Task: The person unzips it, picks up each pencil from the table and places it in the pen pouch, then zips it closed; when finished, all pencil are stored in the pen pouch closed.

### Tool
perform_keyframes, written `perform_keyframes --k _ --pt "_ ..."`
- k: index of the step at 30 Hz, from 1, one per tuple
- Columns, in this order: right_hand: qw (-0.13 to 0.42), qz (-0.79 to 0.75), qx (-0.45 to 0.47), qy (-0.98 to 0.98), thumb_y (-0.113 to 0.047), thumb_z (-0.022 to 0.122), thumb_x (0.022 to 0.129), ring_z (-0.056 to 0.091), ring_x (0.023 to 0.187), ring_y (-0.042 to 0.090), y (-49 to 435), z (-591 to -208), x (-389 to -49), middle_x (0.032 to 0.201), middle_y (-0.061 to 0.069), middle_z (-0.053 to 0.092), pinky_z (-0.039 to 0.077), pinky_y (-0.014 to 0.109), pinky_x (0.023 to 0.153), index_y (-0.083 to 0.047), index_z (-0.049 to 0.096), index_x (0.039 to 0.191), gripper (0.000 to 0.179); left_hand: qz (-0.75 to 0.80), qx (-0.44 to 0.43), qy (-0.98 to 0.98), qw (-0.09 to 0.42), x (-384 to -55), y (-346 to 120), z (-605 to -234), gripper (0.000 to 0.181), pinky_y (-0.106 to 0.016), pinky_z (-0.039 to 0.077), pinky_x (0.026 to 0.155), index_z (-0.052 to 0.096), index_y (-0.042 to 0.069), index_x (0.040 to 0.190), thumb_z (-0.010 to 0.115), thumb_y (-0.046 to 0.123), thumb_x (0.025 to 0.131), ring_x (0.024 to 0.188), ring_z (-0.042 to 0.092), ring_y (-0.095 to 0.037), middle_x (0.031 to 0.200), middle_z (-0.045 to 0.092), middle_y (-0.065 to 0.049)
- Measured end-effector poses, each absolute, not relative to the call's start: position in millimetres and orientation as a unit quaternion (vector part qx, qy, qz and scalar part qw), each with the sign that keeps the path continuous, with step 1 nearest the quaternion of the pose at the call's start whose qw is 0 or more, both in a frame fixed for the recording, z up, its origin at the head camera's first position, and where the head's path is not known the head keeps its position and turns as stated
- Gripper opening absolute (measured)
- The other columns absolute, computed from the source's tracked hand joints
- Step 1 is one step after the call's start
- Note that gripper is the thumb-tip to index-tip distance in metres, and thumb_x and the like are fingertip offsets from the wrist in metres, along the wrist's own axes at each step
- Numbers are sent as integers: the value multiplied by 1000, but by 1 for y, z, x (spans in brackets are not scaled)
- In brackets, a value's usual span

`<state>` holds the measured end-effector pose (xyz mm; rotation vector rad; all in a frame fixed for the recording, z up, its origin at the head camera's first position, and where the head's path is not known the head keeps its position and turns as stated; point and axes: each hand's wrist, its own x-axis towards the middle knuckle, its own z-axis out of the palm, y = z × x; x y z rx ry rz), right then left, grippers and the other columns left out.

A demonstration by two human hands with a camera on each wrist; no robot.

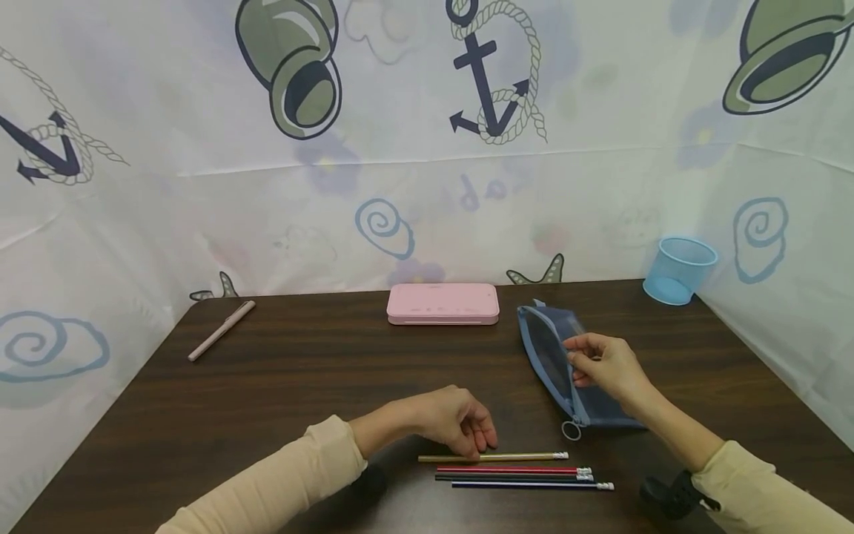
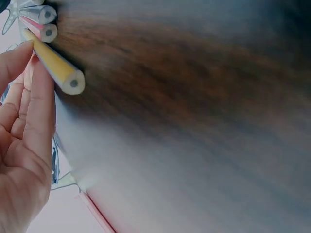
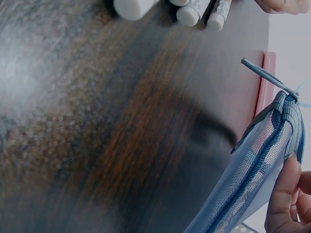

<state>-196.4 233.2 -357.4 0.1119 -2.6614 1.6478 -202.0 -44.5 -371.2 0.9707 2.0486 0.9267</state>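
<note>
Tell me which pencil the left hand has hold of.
The gold pencil, the farthest of the four from the person: the left hand pinches it. The red pencil and two dark pencils lie untouched.

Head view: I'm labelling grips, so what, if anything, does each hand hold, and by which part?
Left hand: yellow pencil, by the shaft, nearer its plain end. Right hand: pouch, by one edge of its open mouth.
</note>
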Motion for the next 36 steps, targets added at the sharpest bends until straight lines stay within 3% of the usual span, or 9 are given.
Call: perform_keyframes --k 21,24,30,36 --pt "3 526 30 -850 2 55 91 60 62 9 234 -355 -196 80 9 57 57 25 58 13 55 117 28 260 430 819 279 -200 -37 -367 17 -12 51 61 69 10 82 72 -5 74 65 56 4 69 61 11" --pt "2 527 32 -849 2 55 91 60 62 9 233 -355 -196 80 10 57 57 25 58 13 55 116 28 266 431 811 293 -204 -40 -364 15 -12 50 59 70 8 83 71 -4 75 65 54 4 69 60 11" --pt "5 527 30 -849 1 55 91 60 62 9 232 -354 -197 81 11 58 57 25 58 13 55 116 28 367 355 770 384 -222 -52 -352 16 -18 49 55 67 -3 91 60 -11 79 63 52 -6 71 59 2" --pt "3 528 31 -849 1 55 91 60 62 9 233 -355 -196 81 11 58 57 25 58 14 55 116 28 471 255 747 393 -239 -48 -356 19 -28 58 70 62 -4 105 56 0 88 78 64 -11 87 67 -5"
